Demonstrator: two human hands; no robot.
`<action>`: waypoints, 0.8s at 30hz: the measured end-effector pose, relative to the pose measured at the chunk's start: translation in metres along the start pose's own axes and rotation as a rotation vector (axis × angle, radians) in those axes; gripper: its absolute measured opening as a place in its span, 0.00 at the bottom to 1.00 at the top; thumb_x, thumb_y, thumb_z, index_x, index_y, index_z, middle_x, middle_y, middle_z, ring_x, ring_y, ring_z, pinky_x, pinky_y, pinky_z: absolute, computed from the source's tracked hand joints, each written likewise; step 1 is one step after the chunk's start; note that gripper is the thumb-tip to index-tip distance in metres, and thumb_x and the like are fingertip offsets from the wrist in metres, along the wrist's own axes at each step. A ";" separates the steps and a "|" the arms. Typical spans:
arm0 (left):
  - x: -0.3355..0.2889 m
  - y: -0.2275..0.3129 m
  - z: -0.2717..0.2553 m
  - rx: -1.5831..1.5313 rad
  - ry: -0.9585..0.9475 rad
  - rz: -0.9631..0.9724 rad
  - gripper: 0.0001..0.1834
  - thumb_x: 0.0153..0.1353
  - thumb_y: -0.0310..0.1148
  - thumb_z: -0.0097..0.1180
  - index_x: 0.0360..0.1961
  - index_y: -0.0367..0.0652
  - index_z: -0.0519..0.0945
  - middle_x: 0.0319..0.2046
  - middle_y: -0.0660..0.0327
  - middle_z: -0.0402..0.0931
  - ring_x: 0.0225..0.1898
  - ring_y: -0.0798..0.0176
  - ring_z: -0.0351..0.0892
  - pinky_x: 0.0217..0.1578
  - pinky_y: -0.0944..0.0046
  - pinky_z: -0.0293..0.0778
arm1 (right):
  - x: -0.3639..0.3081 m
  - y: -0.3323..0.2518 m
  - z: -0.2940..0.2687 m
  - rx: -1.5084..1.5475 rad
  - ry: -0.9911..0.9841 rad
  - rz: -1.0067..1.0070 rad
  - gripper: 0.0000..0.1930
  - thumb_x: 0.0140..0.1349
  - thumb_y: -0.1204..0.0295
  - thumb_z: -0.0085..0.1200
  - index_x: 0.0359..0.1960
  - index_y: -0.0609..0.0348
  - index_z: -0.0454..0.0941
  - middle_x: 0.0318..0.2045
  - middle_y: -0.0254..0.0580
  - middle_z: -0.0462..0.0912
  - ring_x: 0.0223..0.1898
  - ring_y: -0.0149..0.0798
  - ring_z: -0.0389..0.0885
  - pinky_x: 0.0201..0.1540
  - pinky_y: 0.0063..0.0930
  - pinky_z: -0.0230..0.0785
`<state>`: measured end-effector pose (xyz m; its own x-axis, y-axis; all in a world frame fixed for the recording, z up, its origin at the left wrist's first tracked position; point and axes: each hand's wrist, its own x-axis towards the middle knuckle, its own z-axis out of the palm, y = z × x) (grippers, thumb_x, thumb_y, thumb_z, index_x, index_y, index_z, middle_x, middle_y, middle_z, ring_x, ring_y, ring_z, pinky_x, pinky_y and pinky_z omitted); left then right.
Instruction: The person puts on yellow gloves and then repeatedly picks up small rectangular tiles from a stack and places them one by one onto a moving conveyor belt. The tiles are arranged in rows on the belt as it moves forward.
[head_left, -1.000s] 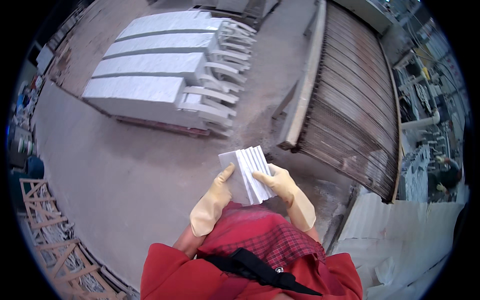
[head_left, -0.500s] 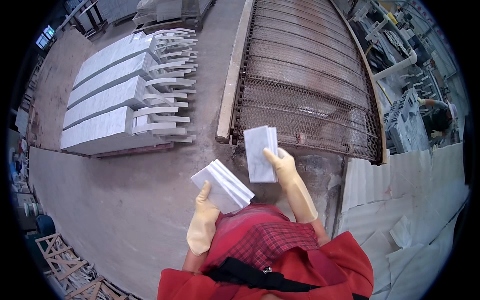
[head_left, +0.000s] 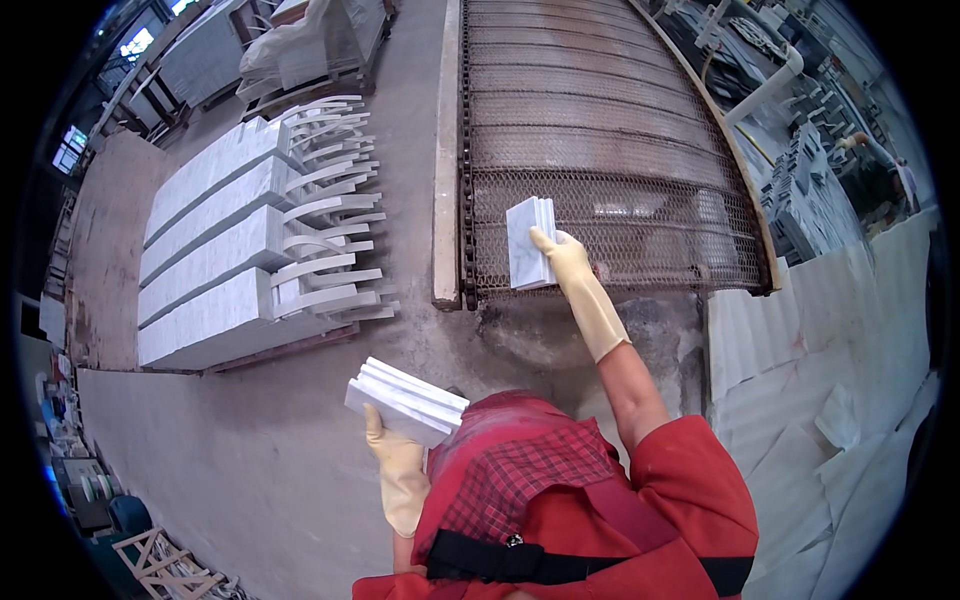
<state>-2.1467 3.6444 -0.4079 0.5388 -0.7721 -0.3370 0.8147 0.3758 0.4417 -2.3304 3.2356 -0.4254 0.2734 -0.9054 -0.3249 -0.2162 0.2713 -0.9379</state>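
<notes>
In a cream rubber glove, my left hand (head_left: 398,462) grips a small stack of white, grey-veined stone tiles (head_left: 405,402) close to my body, its thumb on the outer face. My right hand (head_left: 565,258), gloved the same way, is stretched forward and closed around another few white tiles (head_left: 530,243), held nearly upright. Those tiles are over the near end of a wire-mesh conveyor belt (head_left: 600,150); I cannot tell whether they touch it. The fingers behind both stacks are mostly hidden.
Long white stone slabs with curved strips between them form a stack (head_left: 215,260) on the left. A pale wooden rail (head_left: 448,200) edges the conveyor. White sheets (head_left: 790,400) cover the right side. A wrapped pallet load (head_left: 310,50) stands at the back.
My right hand has reached forward with its tiles, over the conveyor's near end. My left hand has moved a little left and down, and its stack has tilted flatter.
</notes>
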 end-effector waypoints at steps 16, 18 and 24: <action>-0.008 0.017 -0.030 0.011 0.013 0.131 0.36 0.81 0.58 0.37 0.78 0.45 0.63 0.75 0.54 0.65 0.74 0.49 0.64 0.74 0.42 0.60 | -0.014 -0.029 -0.071 -0.106 0.138 0.017 0.28 0.70 0.53 0.64 0.58 0.67 0.82 0.49 0.45 0.89 0.47 0.36 0.87 0.51 0.32 0.79; -0.012 0.016 -0.030 0.039 0.002 0.135 0.35 0.82 0.58 0.36 0.78 0.45 0.63 0.74 0.54 0.65 0.74 0.49 0.64 0.74 0.43 0.60 | -0.001 -0.010 -0.080 -0.109 0.155 -0.004 0.29 0.69 0.51 0.64 0.57 0.67 0.84 0.48 0.45 0.89 0.47 0.37 0.87 0.51 0.32 0.78; -0.012 0.012 -0.026 0.099 0.007 0.123 0.37 0.80 0.60 0.39 0.77 0.46 0.64 0.75 0.54 0.64 0.74 0.49 0.63 0.74 0.41 0.60 | 0.019 0.011 -0.091 -0.124 0.196 0.002 0.33 0.68 0.46 0.62 0.59 0.65 0.83 0.51 0.48 0.89 0.52 0.40 0.87 0.57 0.34 0.75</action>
<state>-2.1383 3.6711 -0.4201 0.6346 -0.7200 -0.2808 0.7178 0.4146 0.5593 -2.4126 3.1923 -0.4310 0.0884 -0.9544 -0.2852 -0.3329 0.2415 -0.9115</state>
